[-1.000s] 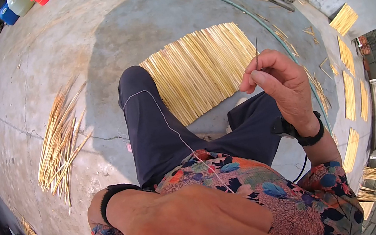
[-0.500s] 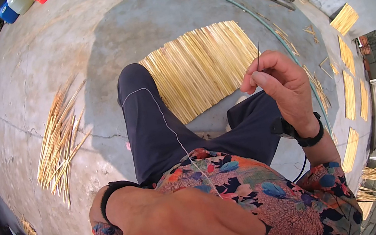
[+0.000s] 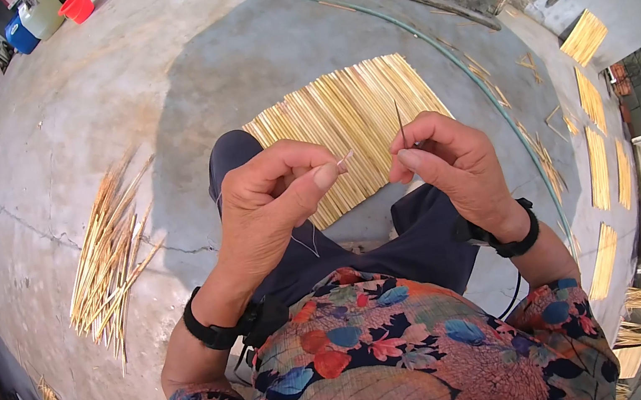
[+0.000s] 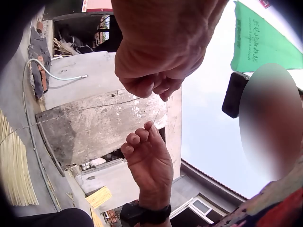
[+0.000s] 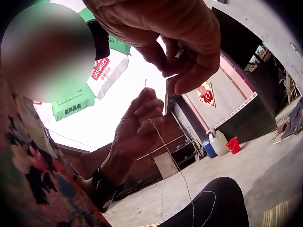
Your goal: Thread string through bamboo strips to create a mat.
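Above a flat mat of pale yellow stalks (image 3: 336, 113), the left hand (image 3: 259, 210) pinches a thin white thread (image 5: 178, 166); the right hand (image 3: 457, 164) pinches a slim dark needle (image 3: 399, 119), apart from it. Threading seems underway, calling next for steady alignment.

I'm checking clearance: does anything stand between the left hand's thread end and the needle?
Nothing visible does: an open gap separates the thread end in the left hand from the needle in the right hand.

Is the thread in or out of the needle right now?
Out, it appears: the thread tip pokes from the left hand, with a gap before the needle in the right hand.
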Demonstrator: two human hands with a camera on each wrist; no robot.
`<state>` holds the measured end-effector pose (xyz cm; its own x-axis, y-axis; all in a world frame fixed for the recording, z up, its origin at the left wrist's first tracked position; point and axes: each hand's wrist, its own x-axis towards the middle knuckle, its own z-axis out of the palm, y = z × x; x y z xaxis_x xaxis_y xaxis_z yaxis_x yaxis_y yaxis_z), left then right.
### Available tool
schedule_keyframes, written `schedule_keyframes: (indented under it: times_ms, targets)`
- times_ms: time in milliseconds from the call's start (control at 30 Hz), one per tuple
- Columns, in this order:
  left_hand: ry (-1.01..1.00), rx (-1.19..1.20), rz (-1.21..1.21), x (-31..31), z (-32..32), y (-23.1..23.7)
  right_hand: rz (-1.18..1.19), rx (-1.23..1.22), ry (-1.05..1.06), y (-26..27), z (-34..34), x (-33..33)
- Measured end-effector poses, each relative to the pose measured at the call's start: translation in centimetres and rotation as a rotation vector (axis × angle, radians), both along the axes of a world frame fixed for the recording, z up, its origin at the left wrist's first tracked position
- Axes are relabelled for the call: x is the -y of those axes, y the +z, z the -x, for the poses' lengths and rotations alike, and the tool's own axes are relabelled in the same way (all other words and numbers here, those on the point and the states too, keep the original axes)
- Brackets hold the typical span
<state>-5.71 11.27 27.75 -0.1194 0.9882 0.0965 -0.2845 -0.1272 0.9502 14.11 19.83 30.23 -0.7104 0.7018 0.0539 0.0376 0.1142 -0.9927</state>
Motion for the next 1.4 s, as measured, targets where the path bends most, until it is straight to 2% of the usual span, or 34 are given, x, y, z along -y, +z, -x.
schedule_keyframes:
  times_ms: [167,367,433,500,533,633,667,733,767,867,933,967,1033,1167,1233,1267,1333,1400]
  targets:
    - [0.022,-0.034,-0.038,0.0,-0.1,0.0,0.010,0.036,-0.008,-0.1,0.0,0.0]
    - [0.040,-0.203,-0.265,1.4,-0.6,2.8,-0.017,0.037,0.008,-0.1,0.1,0.0]
    - [-0.059,-0.163,-0.473,2.9,-1.2,4.7,-0.021,-0.001,0.019,0.1,0.1,0.3]
    - [-0.249,-0.025,-0.787,3.0,-1.4,6.5,-0.036,0.002,0.023,0.2,0.1,0.4]
    - [-0.249,-0.024,-0.784,3.0,-1.7,6.8,-0.060,0.004,0.032,0.2,0.1,0.4]
    - [-0.201,0.028,-1.150,3.3,-3.5,7.6,-0.073,0.006,0.045,0.3,0.1,0.5]
    - [-0.200,0.026,-1.145,3.9,-4.0,8.4,-0.068,0.004,0.047,0.3,0.2,0.5]
    - [0.018,0.036,-0.878,5.1,-4.8,10.1,-0.057,-0.004,0.039,0.3,0.0,0.5]
    - [0.017,0.037,-0.873,5.0,-4.8,10.1,-0.053,-0.002,0.038,0.3,-0.2,0.5]
    - [-0.069,0.055,-0.884,5.3,-4.2,10.3,-0.044,-0.003,0.021,0.4,-0.3,0.5]
    - [-0.206,0.001,-0.638,6.4,-3.5,11.0,-0.058,-0.002,0.028,0.4,-0.4,0.5]
    - [-0.205,0.003,-0.632,5.8,-3.8,10.8,-0.052,0.000,0.029,0.4,-0.4,0.5]
    - [-0.059,0.034,-0.979,3.9,-4.6,10.2,-0.056,-0.009,0.022,0.5,-0.4,0.4]
    - [0.047,0.025,-1.022,4.1,-4.7,9.1,-0.045,0.005,0.010,0.5,-0.6,0.5]
    - [-0.315,-0.075,-1.230,2.8,-2.7,9.1,-0.046,0.008,0.016,0.5,-0.5,0.3]
    - [-0.312,-0.076,-1.228,3.5,-1.9,8.2,-0.044,0.009,0.019,0.5,-0.5,0.4]
    - [-0.464,0.330,-1.096,5.0,-0.9,5.8,-0.006,-0.027,-0.005,0.4,-0.4,0.5]
    - [-0.353,-0.012,-0.956,2.2,-0.9,6.2,-0.046,-0.005,0.001,0.5,-0.9,0.5]
